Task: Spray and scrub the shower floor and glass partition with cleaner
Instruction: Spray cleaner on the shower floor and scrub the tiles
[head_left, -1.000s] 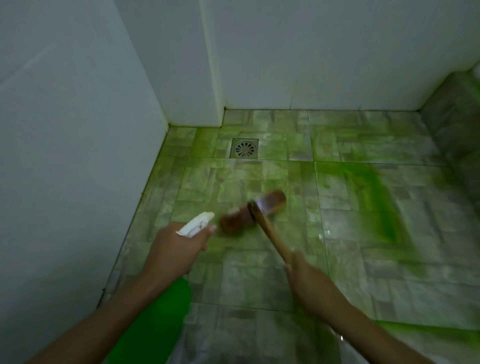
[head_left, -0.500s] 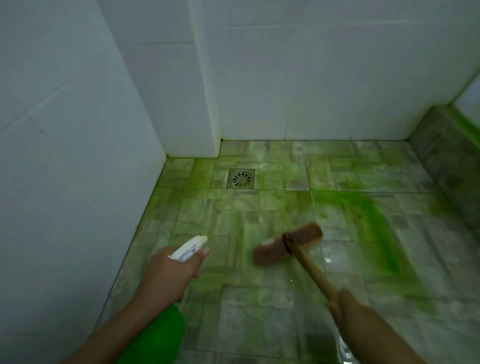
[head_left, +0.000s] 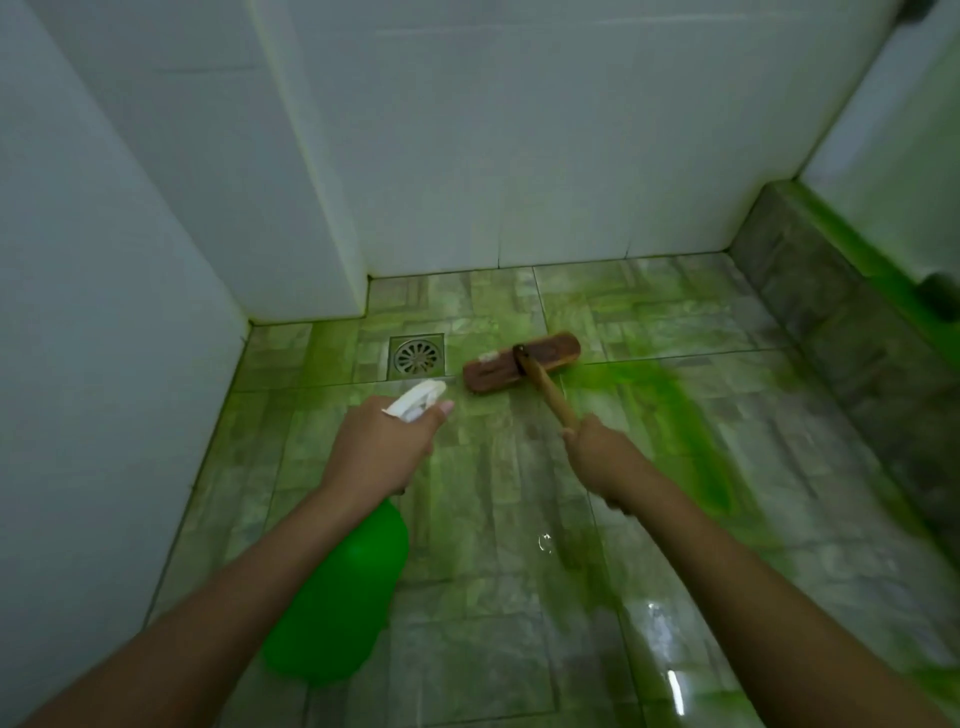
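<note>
My left hand (head_left: 382, 449) grips a green spray bottle (head_left: 343, 597) by its neck, its white nozzle (head_left: 415, 402) pointing toward the far wall. My right hand (head_left: 605, 460) holds the wooden handle (head_left: 550, 395) of a brown scrub brush. The brush head (head_left: 519, 362) lies flat on the wet stone-tile shower floor (head_left: 519, 571), just right of the square metal drain (head_left: 417, 355). Green cleaner streaks the tiles, thickest in a band (head_left: 670, 415) to the right of the brush.
White tiled walls (head_left: 493, 130) close in the left and back sides, with a boxed corner column (head_left: 311, 234) behind the drain. A raised stone curb (head_left: 831, 312) runs along the right, and a dark object (head_left: 940, 296) sits on it. A pale panel (head_left: 898, 130) rises above the curb.
The brush head has slid away from me toward the back wall, ending beside the drain. My right arm has stretched out with it. My left hand with the bottle has also reached forward.
</note>
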